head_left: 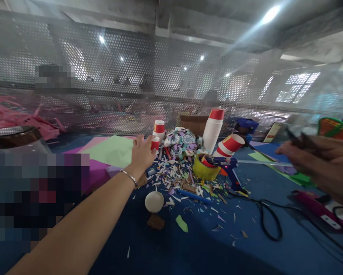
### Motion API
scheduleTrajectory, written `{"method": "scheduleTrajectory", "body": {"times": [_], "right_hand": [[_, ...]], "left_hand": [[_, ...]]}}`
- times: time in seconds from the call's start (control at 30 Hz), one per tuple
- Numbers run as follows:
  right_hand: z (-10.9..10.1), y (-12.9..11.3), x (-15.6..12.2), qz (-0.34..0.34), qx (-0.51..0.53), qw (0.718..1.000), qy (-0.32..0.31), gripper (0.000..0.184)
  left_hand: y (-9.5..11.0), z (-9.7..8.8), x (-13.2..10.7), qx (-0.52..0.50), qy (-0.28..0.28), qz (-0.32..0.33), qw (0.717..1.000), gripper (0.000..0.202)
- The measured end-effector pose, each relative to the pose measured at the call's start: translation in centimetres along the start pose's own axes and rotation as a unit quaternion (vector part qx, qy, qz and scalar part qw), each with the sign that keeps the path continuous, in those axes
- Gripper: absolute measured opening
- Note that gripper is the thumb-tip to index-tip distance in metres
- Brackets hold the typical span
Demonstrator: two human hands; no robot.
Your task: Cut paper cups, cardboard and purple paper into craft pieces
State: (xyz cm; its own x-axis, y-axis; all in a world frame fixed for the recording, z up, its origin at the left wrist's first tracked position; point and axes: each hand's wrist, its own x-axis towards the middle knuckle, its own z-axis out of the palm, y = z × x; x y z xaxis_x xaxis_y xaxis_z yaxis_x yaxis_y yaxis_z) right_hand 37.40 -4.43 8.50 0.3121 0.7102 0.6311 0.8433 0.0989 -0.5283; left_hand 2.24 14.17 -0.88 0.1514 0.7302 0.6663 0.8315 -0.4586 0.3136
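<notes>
My left hand (143, 153) is stretched out over the table, its bent fingers apart at the left side of a small red and white paper cup (155, 143). Whether they grip it I cannot tell. At the right edge my right hand (322, 166), smeared by motion, is closed around a dark pointed thing (296, 136) too blurred to name. Below my left wrist stands a small white cup-like piece (154, 201), with a brown scrap (156, 222) in front of it. A pile of decorated round paper pieces (178, 142) lies beyond.
A blue glue gun (230, 168) with a lit red light rests by a yellow tape roll (204, 170); its black cord (264, 214) loops rightward. Stacked paper cups (213, 131) stand behind. Paper scraps, a blue pen (194, 196), green sheets (111, 151) and a magenta tool (317, 208) lie about.
</notes>
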Motion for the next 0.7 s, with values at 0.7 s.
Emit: {"method": "scheduleTrajectory", "body": {"times": [0.7], "right_hand": [[9.1,-8.4,-5.3,-0.036,0.243,0.912,-0.328,0.027]], "left_hand": [[7.4,-6.5,-7.3,-0.425,-0.039,-0.158,0.890,0.020]]}}
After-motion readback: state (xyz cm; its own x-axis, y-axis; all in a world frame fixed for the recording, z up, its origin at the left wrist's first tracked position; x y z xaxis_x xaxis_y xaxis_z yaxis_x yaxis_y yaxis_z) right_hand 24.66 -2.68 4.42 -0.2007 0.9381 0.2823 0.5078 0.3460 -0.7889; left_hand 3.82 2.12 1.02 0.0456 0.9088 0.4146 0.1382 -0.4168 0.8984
